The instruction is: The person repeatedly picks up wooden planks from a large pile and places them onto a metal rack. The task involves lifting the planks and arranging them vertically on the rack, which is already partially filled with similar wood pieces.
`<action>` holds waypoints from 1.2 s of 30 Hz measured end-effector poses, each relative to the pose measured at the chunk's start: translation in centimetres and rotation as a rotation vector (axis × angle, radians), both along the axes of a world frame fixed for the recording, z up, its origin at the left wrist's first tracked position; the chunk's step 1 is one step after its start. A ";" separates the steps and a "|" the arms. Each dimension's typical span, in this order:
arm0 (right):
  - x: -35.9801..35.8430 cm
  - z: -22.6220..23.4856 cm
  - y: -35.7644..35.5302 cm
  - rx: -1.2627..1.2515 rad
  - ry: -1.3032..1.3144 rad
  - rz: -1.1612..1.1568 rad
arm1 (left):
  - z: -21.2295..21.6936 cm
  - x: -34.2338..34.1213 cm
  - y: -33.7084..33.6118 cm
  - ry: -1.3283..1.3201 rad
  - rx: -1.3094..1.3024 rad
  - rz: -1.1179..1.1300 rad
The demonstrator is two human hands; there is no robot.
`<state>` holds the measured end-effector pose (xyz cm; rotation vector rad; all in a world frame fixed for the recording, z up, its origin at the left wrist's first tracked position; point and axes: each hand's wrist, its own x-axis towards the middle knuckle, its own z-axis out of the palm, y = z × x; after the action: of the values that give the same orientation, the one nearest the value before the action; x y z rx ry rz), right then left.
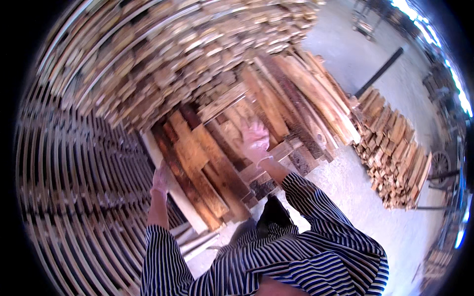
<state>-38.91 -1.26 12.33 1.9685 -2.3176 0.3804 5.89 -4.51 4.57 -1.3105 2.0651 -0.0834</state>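
My left hand point(159, 179), in a thin pale glove, is at the outer edge of a long pale board point(183, 200), its fingers closed against the wood. This board runs along the left side of a low stack of brown planks point(200, 153). Over the right part of the stack is my gloved right hand point(256, 139), fingers spread, holding nothing. It is slightly blurred, so I cannot tell whether it touches the short planks point(232, 127) beneath it.
Long reddish-brown planks point(301, 93) lie on the right of the stack. Behind rises a high wall of stacked boards point(187, 54); slatted wood layers point(84, 192) fill the left. A pile of short wood pieces point(392, 153) sits on the concrete floor point(345, 182) at right, near a dark bar point(379, 72).
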 end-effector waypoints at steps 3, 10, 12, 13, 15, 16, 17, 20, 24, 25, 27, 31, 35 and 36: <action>-6.6 0.1 -3.3 -0.003 0.117 -0.201 | -0.8 2.0 -1.1 0.420 0.126 0.533; -6.7 1.3 -4.1 0.359 0.037 0.202 | -3.4 3.0 0.7 1.332 -0.038 1.516; -6.1 0.6 -3.0 0.380 -0.103 0.269 | -1.9 1.6 1.1 1.310 0.098 1.498; -7.3 0.5 -3.8 0.200 -0.059 0.122 | -0.2 0.1 0.0 1.251 0.013 1.471; -10.8 -0.6 -4.0 -0.045 0.017 -0.130 | 2.7 -2.9 -1.1 1.113 -0.142 1.435; -12.0 -0.8 -3.7 -0.110 0.035 -0.224 | 3.7 -3.4 0.0 1.020 -0.218 1.436; -12.8 0.1 -3.4 -0.089 0.045 -0.280 | 4.9 -3.8 0.6 0.928 -0.297 1.432; -13.0 1.1 -4.3 0.126 0.048 -0.267 | 7.1 -8.3 1.0 0.718 -0.765 1.011; -12.7 2.6 -5.1 0.201 0.076 -0.035 | 12.3 -25.8 -0.7 1.688 -0.570 0.527; -13.0 2.7 -4.9 0.220 0.093 0.049 | 13.5 -31.6 -0.9 1.782 -0.356 0.625; -12.0 2.5 -4.8 0.200 -0.115 -0.058 | 10.4 -38.6 -2.1 1.455 -0.140 0.898; -11.3 3.9 -5.3 0.341 -0.320 -0.022 | 1.4 -43.7 -5.6 1.742 -0.116 1.104; -15.8 2.2 -2.1 0.214 -0.500 0.043 | 5.5 -45.0 -5.1 1.890 0.127 1.217; -17.9 1.2 -1.4 0.157 -0.578 0.070 | 9.3 -45.3 -4.8 1.877 0.174 1.233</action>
<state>-56.81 -2.71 13.57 2.2514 -2.6725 0.9064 -39.41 -9.34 13.91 -2.6339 1.5163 2.5451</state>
